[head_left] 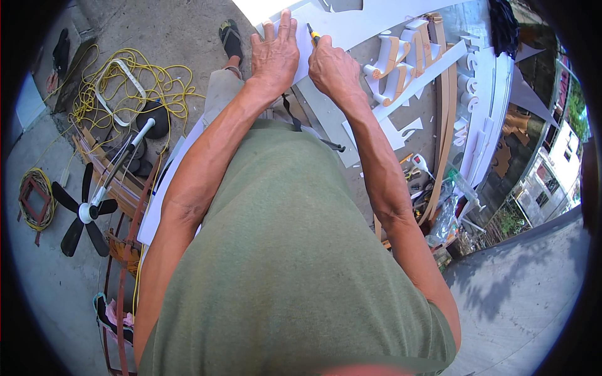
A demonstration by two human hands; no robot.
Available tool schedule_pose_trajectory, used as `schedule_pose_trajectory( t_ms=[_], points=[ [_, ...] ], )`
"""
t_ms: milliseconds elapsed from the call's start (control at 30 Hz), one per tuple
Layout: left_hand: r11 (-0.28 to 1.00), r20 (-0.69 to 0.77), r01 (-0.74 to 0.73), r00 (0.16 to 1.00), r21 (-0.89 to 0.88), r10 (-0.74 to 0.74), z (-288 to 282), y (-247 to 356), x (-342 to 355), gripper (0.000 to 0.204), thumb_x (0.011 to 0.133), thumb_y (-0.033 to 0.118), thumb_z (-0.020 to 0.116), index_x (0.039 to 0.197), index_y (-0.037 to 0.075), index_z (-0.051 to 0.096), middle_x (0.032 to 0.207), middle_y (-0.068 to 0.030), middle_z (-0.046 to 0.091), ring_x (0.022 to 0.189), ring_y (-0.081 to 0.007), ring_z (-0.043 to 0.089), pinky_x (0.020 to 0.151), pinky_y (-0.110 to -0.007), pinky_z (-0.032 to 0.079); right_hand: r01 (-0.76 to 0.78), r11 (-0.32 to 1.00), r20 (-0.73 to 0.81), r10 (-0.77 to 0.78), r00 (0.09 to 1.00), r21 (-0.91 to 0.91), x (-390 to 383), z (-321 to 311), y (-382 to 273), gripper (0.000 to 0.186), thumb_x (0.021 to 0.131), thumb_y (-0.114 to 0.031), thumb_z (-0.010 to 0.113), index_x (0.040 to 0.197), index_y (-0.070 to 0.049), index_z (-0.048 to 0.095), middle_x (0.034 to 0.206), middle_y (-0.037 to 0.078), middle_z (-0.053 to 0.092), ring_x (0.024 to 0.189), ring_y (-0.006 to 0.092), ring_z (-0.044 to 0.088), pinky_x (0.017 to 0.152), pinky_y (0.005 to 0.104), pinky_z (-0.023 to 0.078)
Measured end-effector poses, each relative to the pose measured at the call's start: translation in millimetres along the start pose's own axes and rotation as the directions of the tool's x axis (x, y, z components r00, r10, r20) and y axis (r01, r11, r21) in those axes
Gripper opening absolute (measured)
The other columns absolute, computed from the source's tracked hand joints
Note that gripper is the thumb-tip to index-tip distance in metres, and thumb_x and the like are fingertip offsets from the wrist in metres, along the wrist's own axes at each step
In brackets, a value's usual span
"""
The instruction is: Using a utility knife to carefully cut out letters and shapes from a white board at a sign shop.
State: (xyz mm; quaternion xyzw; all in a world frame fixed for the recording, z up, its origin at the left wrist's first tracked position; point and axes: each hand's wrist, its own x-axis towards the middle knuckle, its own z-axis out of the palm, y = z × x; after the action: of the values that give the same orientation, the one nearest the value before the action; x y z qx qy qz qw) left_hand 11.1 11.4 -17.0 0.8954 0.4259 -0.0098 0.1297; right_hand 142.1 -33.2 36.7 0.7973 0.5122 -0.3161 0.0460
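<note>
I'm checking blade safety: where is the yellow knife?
At the head view's top centre, the yellow knife is in the right hand, right of the left hand.

The white sheet ahead leaves passing room; letter shapes bar the right

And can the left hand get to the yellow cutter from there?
Probably yes: the left hand rests on the white sheet close to the yellow cutter, with nothing standing between, though the right hand holds its handle.
</note>
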Motion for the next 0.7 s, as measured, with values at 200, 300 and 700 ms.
schedule_pose_trajectory(
  t_ms=[200,300,700],
  points=[
    [1.000,-0.011,-0.016,1.000,0.006,0.016,1.8,-2.4,-0.1,0.076,0.080,0.010,0.072,0.150,-0.002,0.045,0.162,-0.0151,0.034,0.127,-0.0397,0.046,0.087,-0.055,0.049,-0.046,0.998,0.008,0.045,0.999,0.041,-10.8,7.0,-2.0,0.027,0.102,-0.024,0.045,0.104,0.002,0.051,0.088,0.033,0.070,0.086,0.0512,0.069,0.078,0.0606,0.051],
    [1.000,-0.019,-0.022,1.000,-0.012,0.021,0.1,-3.0,1.8,0.084,0.075,0.012,0.078,0.150,-0.002,0.043,0.162,-0.0157,0.033,0.127,-0.0409,0.046,0.088,-0.055,0.048,-0.070,0.996,0.001,0.070,0.998,0.057,-14.6,11.4,-1.9,0.027,0.102,-0.024,0.045,0.104,0.002,0.051,0.087,0.033,0.070,0.085,0.0508,0.069,0.078,0.0604,0.051],
    [0.999,0.082,-0.031,0.996,-0.044,0.034,-9.6,-4.8,1.6,0.098,0.069,0.020,0.087,0.152,0.000,0.039,0.163,-0.0155,0.031,0.131,-0.0446,0.043,0.091,-0.058,0.046,-0.173,0.977,0.018,0.172,0.985,0.126,-42.5,20.2,-13.8,0.021,0.094,-0.016,0.054,0.101,0.004,0.053,0.084,0.031,0.071,0.084,0.0481,0.072,0.078,0.0564,0.054]
  ],
)
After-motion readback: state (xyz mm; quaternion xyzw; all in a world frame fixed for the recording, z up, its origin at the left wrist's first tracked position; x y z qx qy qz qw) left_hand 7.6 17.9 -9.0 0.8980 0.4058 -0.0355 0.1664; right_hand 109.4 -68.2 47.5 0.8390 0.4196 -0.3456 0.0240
